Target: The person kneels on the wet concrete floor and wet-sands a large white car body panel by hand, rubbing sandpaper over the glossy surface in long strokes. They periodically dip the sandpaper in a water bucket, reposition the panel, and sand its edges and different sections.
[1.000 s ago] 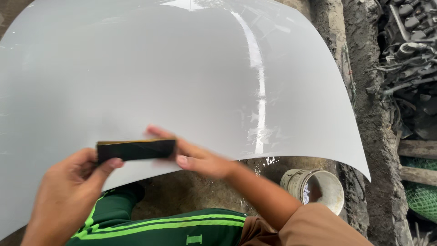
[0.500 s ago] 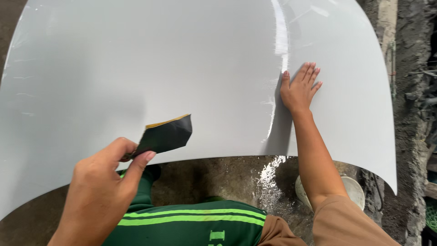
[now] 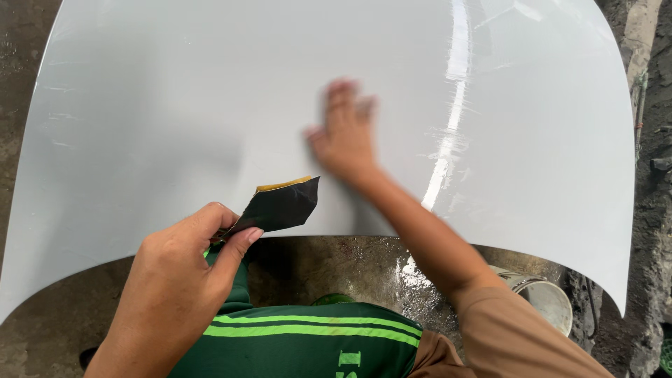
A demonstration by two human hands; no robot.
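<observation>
A large glossy pale grey car hood [image 3: 175, 112] fills most of the view. My left hand [image 3: 178, 287] pinches a dark piece of sandpaper [image 3: 280, 205] with a tan back, held just above the hood's near edge. My right hand [image 3: 346, 136] lies flat on the hood's middle, fingers spread and blurred by motion.
A white bucket [image 3: 542, 297] stands on the wet ground below the hood's right corner. My green striped trouser leg [image 3: 308, 343] is at the bottom. Rough muddy ground and a dark wall [image 3: 654, 210] run along the right.
My right hand let go of the sandpaper, went to the hood's right side, and now slides left toward the middle. My left hand keeps the sandpaper, now tilted up.
</observation>
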